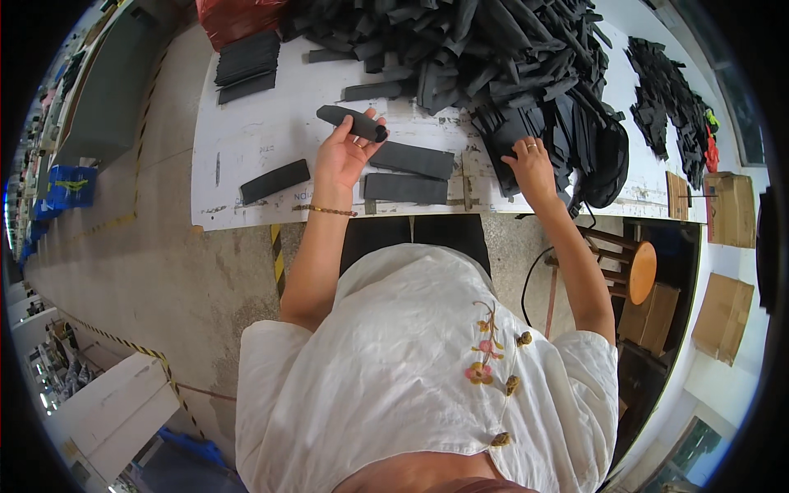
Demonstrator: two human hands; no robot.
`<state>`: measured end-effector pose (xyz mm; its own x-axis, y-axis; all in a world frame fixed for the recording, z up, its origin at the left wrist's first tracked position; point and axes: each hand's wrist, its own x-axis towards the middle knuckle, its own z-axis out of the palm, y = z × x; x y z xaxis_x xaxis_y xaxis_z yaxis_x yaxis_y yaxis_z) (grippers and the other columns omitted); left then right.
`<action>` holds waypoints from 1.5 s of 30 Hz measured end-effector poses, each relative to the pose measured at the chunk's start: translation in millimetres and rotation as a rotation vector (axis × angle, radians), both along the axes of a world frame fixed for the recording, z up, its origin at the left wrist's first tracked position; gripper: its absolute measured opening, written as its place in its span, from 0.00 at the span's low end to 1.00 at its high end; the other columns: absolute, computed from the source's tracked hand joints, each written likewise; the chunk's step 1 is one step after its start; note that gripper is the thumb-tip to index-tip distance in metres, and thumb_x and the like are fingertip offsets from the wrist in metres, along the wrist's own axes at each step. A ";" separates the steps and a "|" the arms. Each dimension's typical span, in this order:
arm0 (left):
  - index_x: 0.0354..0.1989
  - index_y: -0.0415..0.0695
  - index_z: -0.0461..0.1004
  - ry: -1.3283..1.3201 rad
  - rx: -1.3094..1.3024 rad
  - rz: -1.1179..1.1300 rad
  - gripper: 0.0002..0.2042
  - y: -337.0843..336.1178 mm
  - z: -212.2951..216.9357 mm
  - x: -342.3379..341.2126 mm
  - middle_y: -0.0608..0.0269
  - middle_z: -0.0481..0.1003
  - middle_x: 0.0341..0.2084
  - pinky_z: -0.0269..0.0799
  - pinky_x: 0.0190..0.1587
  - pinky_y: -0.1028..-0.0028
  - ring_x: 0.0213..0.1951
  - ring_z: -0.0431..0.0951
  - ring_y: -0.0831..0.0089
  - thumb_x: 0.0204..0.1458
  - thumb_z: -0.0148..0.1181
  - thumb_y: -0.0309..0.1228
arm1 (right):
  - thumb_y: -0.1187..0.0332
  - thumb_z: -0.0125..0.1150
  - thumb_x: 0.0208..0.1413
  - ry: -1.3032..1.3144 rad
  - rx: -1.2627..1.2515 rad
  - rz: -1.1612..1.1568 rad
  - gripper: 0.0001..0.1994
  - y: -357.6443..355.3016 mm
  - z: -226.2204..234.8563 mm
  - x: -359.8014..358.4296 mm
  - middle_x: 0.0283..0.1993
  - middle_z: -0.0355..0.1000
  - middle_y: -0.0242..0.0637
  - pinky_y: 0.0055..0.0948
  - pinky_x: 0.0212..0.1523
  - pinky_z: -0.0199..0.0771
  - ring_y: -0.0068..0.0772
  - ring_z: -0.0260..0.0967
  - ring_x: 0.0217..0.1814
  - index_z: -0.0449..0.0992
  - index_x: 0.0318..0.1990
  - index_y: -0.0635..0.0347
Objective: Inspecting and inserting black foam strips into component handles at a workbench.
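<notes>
My left hand (352, 152) is raised over the table with its fingers wrapped round a black, curled fabric-like piece (345, 120), whose rolled end shows by the fingertips. Below and beside it, flat black strips (406, 188) lie on the white tabletop, one of them (275, 181) apart to the left. To the right, my right hand (532, 168) reaches down onto a fanned stack of black strips (497, 135). Its fingers are bent and closed at the strips' edge, touching them; the fingertips are partly hidden against the dark material.
A large heap of black curled pieces (460, 49) covers the table's far side. A neat black stack (248, 67) and a red plastic bag (234, 20) are far left. A black bag (606, 160) stands right of the strips; a wooden stool (641, 271) is below the table's right edge.
</notes>
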<state>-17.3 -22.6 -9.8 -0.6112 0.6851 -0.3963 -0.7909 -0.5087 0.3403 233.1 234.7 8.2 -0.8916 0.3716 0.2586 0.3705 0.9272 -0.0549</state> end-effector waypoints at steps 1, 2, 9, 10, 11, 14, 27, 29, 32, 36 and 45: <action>0.52 0.33 0.64 0.047 -0.020 -0.001 0.16 1.2 1.7 1.7 0.46 0.72 0.51 0.72 0.56 0.51 0.53 0.73 0.50 0.61 0.53 0.30 | 0.69 0.63 0.50 -0.032 0.035 0.044 0.08 2.6 -0.6 4.7 0.41 0.68 0.40 0.37 0.48 0.66 0.44 0.65 0.49 0.72 0.32 0.62; 0.52 0.33 0.65 0.094 -0.041 -0.001 0.16 2.8 3.6 3.3 0.46 0.72 0.51 0.72 0.57 0.51 0.53 0.73 0.50 0.61 0.53 0.30 | 0.69 0.63 0.50 -0.063 0.070 0.089 0.08 4.5 -1.2 8.6 0.44 0.67 0.42 0.37 0.51 0.65 0.44 0.64 0.52 0.73 0.33 0.64; 0.51 0.36 0.69 0.109 0.014 -0.017 0.13 7.2 8.5 4.1 0.48 0.72 0.49 0.75 0.56 0.57 0.55 0.72 0.51 0.59 0.56 0.26 | 0.82 0.57 0.50 0.138 -0.356 0.015 0.11 -3.5 55.9 -11.8 0.40 0.63 0.51 0.44 0.41 0.67 0.58 0.64 0.40 0.62 0.38 0.65; 0.54 0.36 0.67 0.091 0.016 -0.011 0.16 9.1 8.8 4.0 0.48 0.72 0.49 0.75 0.56 0.59 0.57 0.71 0.53 0.59 0.56 0.27 | 0.81 0.57 0.50 0.158 -0.387 0.028 0.11 -14.2 65.2 -21.9 0.37 0.62 0.48 0.43 0.39 0.66 0.55 0.64 0.39 0.61 0.37 0.65; 0.54 0.36 0.67 0.094 0.015 -0.009 0.16 9.9 8.6 5.2 0.48 0.72 0.49 0.75 0.56 0.59 0.57 0.71 0.53 0.59 0.56 0.27 | 0.80 0.59 0.50 0.181 -0.407 0.093 0.11 -24.8 66.9 -28.7 0.37 0.62 0.48 0.41 0.39 0.66 0.55 0.64 0.39 0.62 0.37 0.65; 0.55 0.42 0.69 0.136 0.014 0.004 0.15 10.9 9.6 9.9 0.51 0.72 0.48 0.77 0.54 0.59 0.54 0.73 0.55 0.59 0.56 0.27 | 0.77 0.65 0.47 0.195 -0.535 0.236 0.15 -59.4 71.0 -42.2 0.39 0.62 0.48 0.42 0.42 0.68 0.56 0.64 0.41 0.65 0.39 0.64; 0.54 0.41 0.67 0.208 0.012 -0.043 0.16 9.9 25.3 15.2 0.47 0.72 0.51 0.74 0.57 0.56 0.54 0.74 0.54 0.56 0.54 0.18 | 0.76 0.63 0.51 0.337 -0.501 0.354 0.18 -93.8 85.7 -67.1 0.48 0.72 0.42 0.37 0.47 0.69 0.48 0.68 0.45 0.73 0.51 0.62; 0.56 0.40 0.65 0.226 0.036 -0.063 0.18 11.4 27.7 17.1 0.44 0.71 0.53 0.73 0.58 0.56 0.54 0.74 0.53 0.57 0.53 0.18 | 0.76 0.63 0.51 0.379 -0.406 0.396 0.17 -94.9 88.8 -70.4 0.48 0.72 0.41 0.36 0.46 0.70 0.47 0.68 0.45 0.75 0.51 0.62; 0.56 0.40 0.65 0.233 0.044 -0.079 0.18 10.9 29.8 18.0 0.43 0.71 0.53 0.73 0.58 0.56 0.54 0.74 0.52 0.57 0.52 0.17 | 0.76 0.63 0.52 0.353 -0.392 0.335 0.15 -99.9 92.2 -74.1 0.47 0.72 0.41 0.34 0.45 0.71 0.45 0.69 0.44 0.76 0.49 0.63; 0.60 0.41 0.64 0.249 0.031 -0.105 0.20 9.5 31.9 20.0 0.44 0.68 0.57 0.72 0.60 0.59 0.56 0.72 0.55 0.58 0.51 0.18 | 0.76 0.63 0.52 0.326 -0.421 0.289 0.15 -100.5 93.5 -77.9 0.45 0.72 0.41 0.33 0.44 0.71 0.44 0.69 0.44 0.77 0.49 0.63; 0.58 0.39 0.61 0.275 0.065 -0.076 0.21 8.0 35.8 19.3 0.41 0.72 0.51 0.74 0.57 0.53 0.52 0.75 0.49 0.55 0.51 0.15 | 0.78 0.61 0.52 0.311 -0.564 0.281 0.14 -98.9 99.5 -80.4 0.42 0.73 0.44 0.36 0.42 0.75 0.46 0.73 0.41 0.77 0.47 0.65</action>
<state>1.9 -14.6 26.0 -0.6355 0.7516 -0.1767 -0.7100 -0.4790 0.5161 152.7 135.7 107.7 -0.8896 0.2905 0.3525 0.0106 0.7846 -0.6199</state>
